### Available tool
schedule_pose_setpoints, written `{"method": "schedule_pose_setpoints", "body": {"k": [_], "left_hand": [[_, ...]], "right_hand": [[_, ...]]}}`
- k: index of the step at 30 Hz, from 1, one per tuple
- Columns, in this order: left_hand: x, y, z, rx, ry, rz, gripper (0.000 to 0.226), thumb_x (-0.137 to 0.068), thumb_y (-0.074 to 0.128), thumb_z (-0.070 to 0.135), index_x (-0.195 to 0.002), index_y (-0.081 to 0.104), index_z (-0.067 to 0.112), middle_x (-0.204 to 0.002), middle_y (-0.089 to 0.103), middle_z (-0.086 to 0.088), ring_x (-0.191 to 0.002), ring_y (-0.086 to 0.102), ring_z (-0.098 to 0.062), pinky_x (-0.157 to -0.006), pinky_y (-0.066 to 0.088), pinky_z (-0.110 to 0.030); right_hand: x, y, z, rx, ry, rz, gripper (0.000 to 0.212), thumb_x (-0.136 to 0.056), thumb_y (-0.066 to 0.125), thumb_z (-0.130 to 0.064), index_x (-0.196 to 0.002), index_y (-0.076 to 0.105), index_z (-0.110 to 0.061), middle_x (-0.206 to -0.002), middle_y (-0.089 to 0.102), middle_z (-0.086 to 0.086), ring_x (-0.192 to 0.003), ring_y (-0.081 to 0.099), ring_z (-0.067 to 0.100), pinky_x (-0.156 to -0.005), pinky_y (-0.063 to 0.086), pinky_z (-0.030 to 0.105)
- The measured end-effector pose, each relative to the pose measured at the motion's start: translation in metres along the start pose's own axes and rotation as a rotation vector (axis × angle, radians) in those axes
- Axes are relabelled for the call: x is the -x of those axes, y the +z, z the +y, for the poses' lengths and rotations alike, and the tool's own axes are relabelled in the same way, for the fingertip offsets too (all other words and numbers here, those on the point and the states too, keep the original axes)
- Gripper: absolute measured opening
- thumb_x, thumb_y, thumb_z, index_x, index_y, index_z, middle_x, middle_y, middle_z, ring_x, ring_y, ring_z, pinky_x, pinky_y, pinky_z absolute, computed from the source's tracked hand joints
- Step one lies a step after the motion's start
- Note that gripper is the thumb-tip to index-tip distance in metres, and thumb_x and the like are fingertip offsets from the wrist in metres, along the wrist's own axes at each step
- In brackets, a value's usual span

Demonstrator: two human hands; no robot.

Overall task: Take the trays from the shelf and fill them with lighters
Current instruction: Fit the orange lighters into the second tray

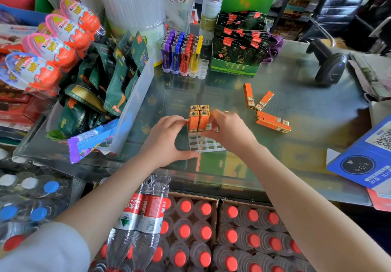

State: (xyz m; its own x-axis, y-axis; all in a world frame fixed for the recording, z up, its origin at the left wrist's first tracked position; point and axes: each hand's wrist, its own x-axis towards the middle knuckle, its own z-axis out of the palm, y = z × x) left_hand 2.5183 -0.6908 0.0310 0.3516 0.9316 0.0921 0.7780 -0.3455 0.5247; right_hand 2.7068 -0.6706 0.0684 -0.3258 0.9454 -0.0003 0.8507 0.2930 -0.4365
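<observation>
A clear plastic tray with square cells lies on the glass counter in front of me. Several orange lighters stand upright in its far cells. My left hand rests beside the tray, its fingertips against the left front lighter and its thumb at the tray's near corner. My right hand pinches the right front lighter from the right side. More loose orange lighters lie flat on the counter to the right. A second tray, holding purple, blue, red and yellow lighters, stands at the back.
A clear bin of green snack packs stands left of the tray. A green display box sits at the back, a black barcode scanner at the right. A blue payment card stand is near right. Cases of bottled water stand below the counter.
</observation>
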Motion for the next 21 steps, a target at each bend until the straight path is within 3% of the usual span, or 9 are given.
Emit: {"method": "schedule_pose_setpoints", "body": {"k": [3,6,10,16,21], "left_hand": [[-0.003,-0.003,0.005,-0.025,-0.029,-0.04,0.083,-0.061,0.07,0.06,-0.128,0.045,0.017,-0.134,0.043,0.003,-0.126,0.033,-0.016,-0.105,0.028,-0.034],[-0.008,-0.002,0.01,-0.045,-0.049,-0.044,0.083,-0.062,0.072,0.057,-0.129,0.044,0.016,-0.135,0.042,0.003,-0.126,0.033,-0.017,-0.105,0.027,-0.036],[-0.011,0.003,0.009,-0.011,-0.069,-0.035,0.084,-0.062,0.074,0.054,-0.13,0.041,0.017,-0.135,0.041,0.002,-0.126,0.033,-0.017,-0.107,0.025,-0.037],[-0.012,0.002,0.008,0.004,-0.081,-0.045,0.084,-0.062,0.074,0.055,-0.131,0.04,0.02,-0.136,0.038,0.005,-0.128,0.029,-0.015,-0.11,0.021,-0.039],[-0.011,0.001,0.01,-0.014,-0.086,-0.056,0.084,-0.063,0.072,0.056,-0.132,0.039,0.022,-0.138,0.037,0.006,-0.129,0.027,-0.014,-0.109,0.019,-0.036]], "right_hand": [[-0.004,-0.012,0.02,-0.063,0.022,0.1,0.024,-0.083,0.065,-0.018,-0.103,0.059,-0.006,-0.095,0.063,0.008,-0.074,0.05,0.016,-0.069,0.042,0.027],[-0.013,-0.021,0.039,-0.048,0.172,0.299,0.02,-0.087,0.053,-0.01,-0.104,0.059,-0.002,-0.108,0.06,0.016,-0.092,0.057,0.03,-0.077,0.042,0.031],[-0.026,-0.027,0.054,0.106,0.407,0.244,0.027,-0.09,0.044,-0.008,-0.114,0.048,0.003,-0.121,0.047,0.022,-0.102,0.052,0.042,-0.08,0.042,0.041],[-0.05,-0.028,0.064,0.406,0.411,0.117,0.02,-0.088,0.043,0.0,-0.104,0.052,0.005,-0.107,0.058,0.024,-0.101,0.051,0.038,-0.085,0.039,0.038],[-0.056,-0.021,0.059,0.253,0.411,0.132,0.024,-0.084,0.041,0.009,-0.102,0.055,0.005,-0.107,0.056,0.024,-0.101,0.052,0.04,-0.077,0.044,0.04]]}}
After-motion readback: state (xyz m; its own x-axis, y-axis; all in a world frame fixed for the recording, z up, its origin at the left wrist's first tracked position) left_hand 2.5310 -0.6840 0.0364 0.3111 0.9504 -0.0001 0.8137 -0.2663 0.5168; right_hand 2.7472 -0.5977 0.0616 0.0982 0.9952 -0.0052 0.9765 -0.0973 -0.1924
